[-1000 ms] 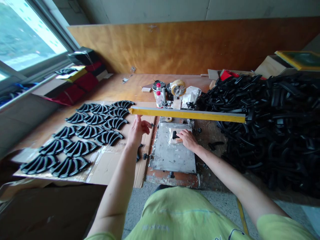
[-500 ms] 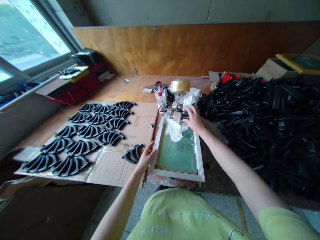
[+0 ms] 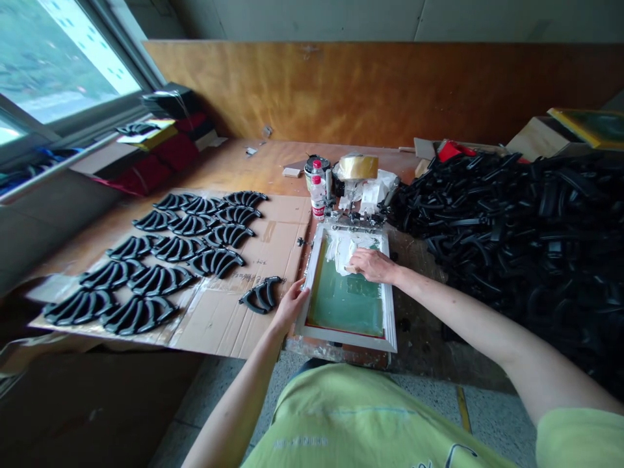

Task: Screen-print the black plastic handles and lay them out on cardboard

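Note:
A silk-screen frame point(image 3: 391, 312) with a pale border and green mesh lies in front of me, white ink point(image 3: 336, 250) smeared over the upper part of its mesh. My right hand point(image 3: 374, 265) is closed around a small squeegee point(image 3: 351, 259) standing in that ink; the fingers cover much of it. At the frame's left border, my left hand point(image 3: 294, 300) grips the edge. Just left of that hand, a black curved, ribbed part point(image 3: 260, 296) rests on a cardboard sheet point(image 3: 209, 328). Whatever lies beneath the screen is hidden.
Rows of similar black parts point(image 3: 160, 279) cover the cardboard's left side. A large heap of black pieces point(image 3: 526, 260) rises at right. Behind the screen stand a red-capped bottle point(image 3: 317, 195), a tape roll point(image 3: 358, 167) and metal clamps point(image 3: 358, 218). A wooden board point(image 3: 341, 91) closes off the back.
My right hand has come down from the hinge end onto the mesh and taken hold of the squeegee, drawing it toward me. My left hand stays at the frame's edge.

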Motion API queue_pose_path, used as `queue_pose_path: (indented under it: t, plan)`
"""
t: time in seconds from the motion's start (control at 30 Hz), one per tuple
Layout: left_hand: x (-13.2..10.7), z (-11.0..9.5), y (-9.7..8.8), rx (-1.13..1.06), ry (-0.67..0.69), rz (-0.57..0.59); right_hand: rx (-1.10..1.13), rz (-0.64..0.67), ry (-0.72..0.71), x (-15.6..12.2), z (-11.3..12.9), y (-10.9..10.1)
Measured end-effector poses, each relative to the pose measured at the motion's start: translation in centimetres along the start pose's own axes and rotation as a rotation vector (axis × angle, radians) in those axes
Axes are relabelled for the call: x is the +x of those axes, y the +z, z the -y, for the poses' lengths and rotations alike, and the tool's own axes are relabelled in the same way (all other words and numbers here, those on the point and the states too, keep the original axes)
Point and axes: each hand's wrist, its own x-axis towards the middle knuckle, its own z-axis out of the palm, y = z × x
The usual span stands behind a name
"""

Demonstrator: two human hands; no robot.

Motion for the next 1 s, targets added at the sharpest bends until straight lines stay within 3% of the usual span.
queue_pose_path:
  t: [0.07,0.2,0.33,0.43,0.53,0.67,0.8,0.9,1.0]
  plan:
    - [0.0,-0.1,0.0,0.004,0.004,-0.007,0.021,0.007,0.008,0.2,-0.2,-0.5]
    - [0.0,-0.1,-0.2,0.021,0.009,-0.007,-0.064,-0.157,0.136,0.6,0.4,0.7]
    - [-0.1,-0.3,-0.2,0.030,0.019,-0.022,-0.086,-0.176,0.050,-1.2,1.4,2.6]
    - [-0.4,-0.9,-0.1,0.008,0.008,-0.016,-0.005,-0.165,0.052,-0.8,0.8,1.9]
    - [-1.0,-2.2,-0.6,-0.043,-0.031,0.022,0.069,-0.231,0.228,2.3,-0.8,-0.1]
    - [-2.2,-5.9,-1.8,-0.120,-0.015,0.086,0.024,-0.361,0.508,4.8,-3.8,-3.2]
    - [-2.4,-11.2,-2.0,-0.244,0.107,0.060,0.040,-0.588,0.748,0.8,-7.4,-4.4]
    - [-1.1,-15.2,-1.1,-0.387,0.332,0.028,0.119,-0.567,0.939,-3.5,-8.2,-2.2]
    - [0.7,-17.9,0.1,-0.481,0.397,0.056,0.181,-0.437,0.818,-5.4,-6.4,1.8]
